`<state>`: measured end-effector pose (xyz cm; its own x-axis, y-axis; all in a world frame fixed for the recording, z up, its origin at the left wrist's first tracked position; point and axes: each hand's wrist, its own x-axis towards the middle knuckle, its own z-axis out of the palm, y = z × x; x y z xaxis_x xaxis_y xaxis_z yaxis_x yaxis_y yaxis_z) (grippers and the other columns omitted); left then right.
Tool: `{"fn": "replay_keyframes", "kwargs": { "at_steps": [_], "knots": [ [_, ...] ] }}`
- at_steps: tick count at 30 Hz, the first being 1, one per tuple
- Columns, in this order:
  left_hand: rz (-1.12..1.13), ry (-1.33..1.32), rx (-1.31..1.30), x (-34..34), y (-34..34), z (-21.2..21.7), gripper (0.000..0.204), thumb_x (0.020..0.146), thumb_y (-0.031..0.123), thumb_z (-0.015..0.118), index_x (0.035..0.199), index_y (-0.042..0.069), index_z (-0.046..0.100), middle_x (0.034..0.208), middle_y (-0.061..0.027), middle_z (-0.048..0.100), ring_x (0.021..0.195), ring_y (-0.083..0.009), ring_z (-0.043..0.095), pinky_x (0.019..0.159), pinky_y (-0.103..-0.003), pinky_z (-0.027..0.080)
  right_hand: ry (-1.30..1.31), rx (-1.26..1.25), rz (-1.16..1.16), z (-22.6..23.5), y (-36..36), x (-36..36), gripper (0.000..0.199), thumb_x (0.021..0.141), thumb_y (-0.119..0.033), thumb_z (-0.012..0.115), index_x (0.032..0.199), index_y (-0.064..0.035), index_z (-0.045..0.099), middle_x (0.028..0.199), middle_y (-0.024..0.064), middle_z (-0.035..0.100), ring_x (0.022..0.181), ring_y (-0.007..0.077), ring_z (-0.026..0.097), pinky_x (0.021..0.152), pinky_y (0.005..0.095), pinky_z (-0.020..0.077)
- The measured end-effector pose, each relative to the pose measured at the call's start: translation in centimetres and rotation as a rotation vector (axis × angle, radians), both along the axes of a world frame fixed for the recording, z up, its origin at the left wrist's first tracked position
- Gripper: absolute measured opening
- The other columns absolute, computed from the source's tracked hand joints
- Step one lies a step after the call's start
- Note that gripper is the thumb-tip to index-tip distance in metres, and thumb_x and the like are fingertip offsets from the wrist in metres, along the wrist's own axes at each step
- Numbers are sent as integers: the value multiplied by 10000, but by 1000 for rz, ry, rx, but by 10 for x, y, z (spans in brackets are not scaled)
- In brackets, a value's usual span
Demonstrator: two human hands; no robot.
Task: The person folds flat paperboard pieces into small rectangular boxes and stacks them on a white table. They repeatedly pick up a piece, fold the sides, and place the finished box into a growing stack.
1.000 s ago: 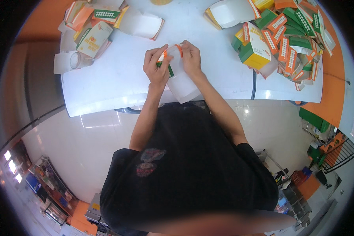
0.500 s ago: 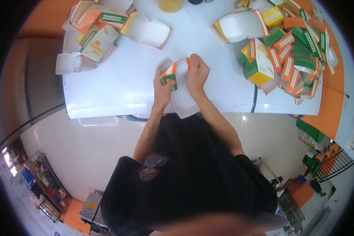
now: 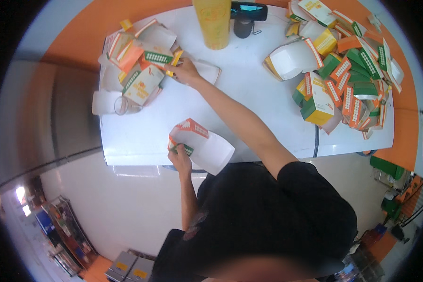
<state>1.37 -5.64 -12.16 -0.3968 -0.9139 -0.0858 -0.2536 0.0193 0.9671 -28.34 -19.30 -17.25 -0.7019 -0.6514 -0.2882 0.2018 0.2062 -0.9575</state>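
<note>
My left hand (image 3: 179, 157) grips the near corner of a folded white carton with orange and green trim (image 3: 203, 145), which lies at the near edge of the white table (image 3: 249, 98). My right hand (image 3: 185, 71) reaches far across to the left, fingers closed on a flat white carton blank (image 3: 207, 71) at the edge of a pile of cartons (image 3: 138, 70). My right forearm crosses the table diagonally.
A big heap of orange, green and yellow cartons (image 3: 343, 80) fills the right side of the table. A yellow cup (image 3: 214, 21) and a dark object (image 3: 246, 16) stand at the far edge. A clear plastic cup (image 3: 109, 102) lies at the left.
Both hands were together folding the carton at the near edge. My right hand has let go and stretched out to the left pile, while my left hand keeps hold of the carton.
</note>
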Motion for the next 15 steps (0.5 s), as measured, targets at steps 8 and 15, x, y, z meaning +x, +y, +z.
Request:
{"fn": "replay_keyframes", "kwargs": {
  "at_steps": [8, 15],
  "knots": [
    [62, -3, 147, -6, -15, -21, 308, 1015, 245, 575, 948, -46, 648, 811, -18, 608, 766, -99, 530, 656, -305, 445, 12, -423, -158, 86, 96, -1, 309, 883, -137, 680, 1154, 7, 644, 1033, 74, 693, 878, 147, 642, 758, 318, 523],
    [-242, 66, 130, -63, -40, -3, 305, 1009, 261, 654, 1038, -42, 675, 824, -19, 649, 769, -92, 567, 675, -284, 481, 1004, -301, 615, 158, 270, 47, 242, 932, -101, 614, 1160, -69, 687, 1190, 119, 647, 1063, 274, 615, 963, 400, 484]
  ]
}}
